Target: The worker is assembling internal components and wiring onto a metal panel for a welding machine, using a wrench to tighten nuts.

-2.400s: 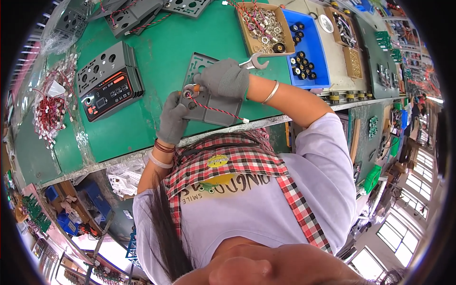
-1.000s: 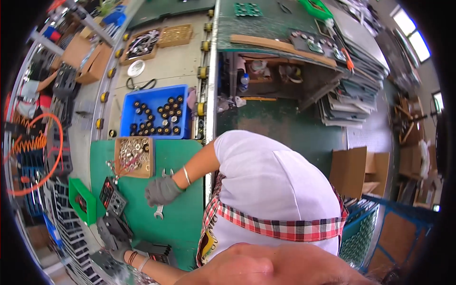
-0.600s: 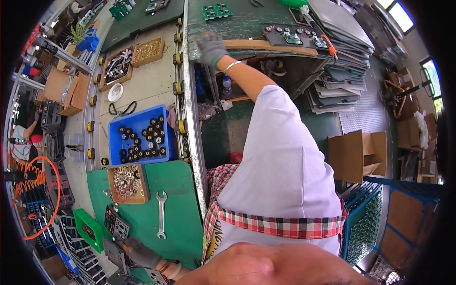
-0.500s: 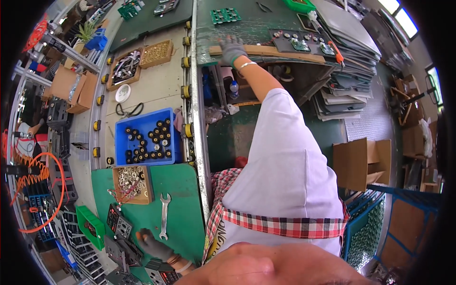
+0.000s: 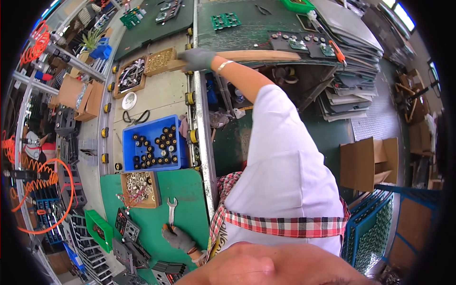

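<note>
My left hand (image 5: 178,238), in a grey glove, closes over the lower end of an open-ended wrench (image 5: 172,210) on the green mat (image 5: 185,190). The wrench's upper jaw shows; its lower end is hidden under the fingers. Stretched out at the far side, my gloved right hand (image 5: 198,60), a little blurred, grips a long wooden strip (image 5: 259,55). One end of the strip juts past the hand toward a box of small brass parts (image 5: 160,61); the rest lies along the dark bench's edge.
A blue bin (image 5: 152,127) holds several black knobs, beside a cardboard box of metal rings (image 5: 140,190). Black panel units (image 5: 130,252) and a green tray (image 5: 99,230) stand at the near left. Circuit boards (image 5: 226,21) and stacked sheets (image 5: 351,57) are on the far side.
My right hand has moved left, and the wooden strip has shifted left with it. My left hand has come right onto the wrench's lower end. The whole view has shifted slightly.
</note>
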Demonstrator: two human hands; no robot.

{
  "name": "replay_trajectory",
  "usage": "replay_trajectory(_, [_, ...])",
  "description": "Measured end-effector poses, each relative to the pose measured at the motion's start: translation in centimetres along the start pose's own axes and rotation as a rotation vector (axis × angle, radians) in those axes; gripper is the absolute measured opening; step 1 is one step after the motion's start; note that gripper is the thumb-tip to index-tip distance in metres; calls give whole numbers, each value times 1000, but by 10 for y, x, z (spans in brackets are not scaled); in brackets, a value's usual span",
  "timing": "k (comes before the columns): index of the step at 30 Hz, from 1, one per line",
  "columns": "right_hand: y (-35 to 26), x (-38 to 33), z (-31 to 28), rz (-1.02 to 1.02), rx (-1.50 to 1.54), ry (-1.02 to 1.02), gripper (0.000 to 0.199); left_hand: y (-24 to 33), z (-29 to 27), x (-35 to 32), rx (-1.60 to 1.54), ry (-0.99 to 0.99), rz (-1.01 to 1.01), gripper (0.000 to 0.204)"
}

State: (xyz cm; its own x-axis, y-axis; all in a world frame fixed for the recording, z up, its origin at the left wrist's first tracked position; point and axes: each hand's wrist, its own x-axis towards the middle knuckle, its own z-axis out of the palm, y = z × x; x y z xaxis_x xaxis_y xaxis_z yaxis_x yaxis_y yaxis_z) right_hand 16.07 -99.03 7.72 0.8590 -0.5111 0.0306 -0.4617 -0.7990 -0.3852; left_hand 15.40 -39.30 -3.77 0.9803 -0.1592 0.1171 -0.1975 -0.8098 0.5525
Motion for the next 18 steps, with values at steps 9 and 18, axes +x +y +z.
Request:
replay_trajectory(9, [-131, -9, -29, -577, 156, 337, 51, -21, 12, 1, 75, 92, 105, 42])
replay_trajectory(18, [-141, -35, -21, -453, -45, 93, 45, 10, -2, -2, 190, 76, 178, 34])
